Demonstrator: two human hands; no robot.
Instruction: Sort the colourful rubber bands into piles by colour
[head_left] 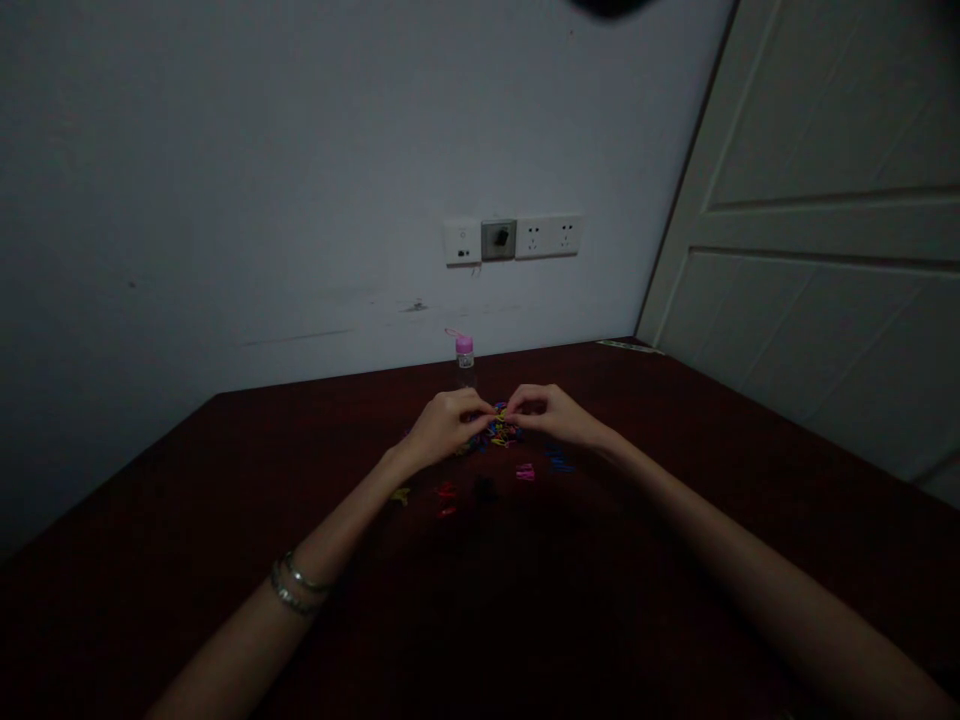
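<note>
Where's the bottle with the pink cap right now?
In the head view, the bottle stands near the middle, just beyond the left hand and below the leftmost wall plate.

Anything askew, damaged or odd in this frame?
Yes: dark scuffs mar the otherwise pale wall, below and left of the sockets. A dark, unidentifiable blob intrudes at the top edge. The small colourful pieces are too dim to judge.

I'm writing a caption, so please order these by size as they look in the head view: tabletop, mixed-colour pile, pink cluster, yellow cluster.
1. Tabletop
2. Mixed-colour pile, though partly hidden
3. Pink cluster and yellow cluster: too alike to rank
</note>
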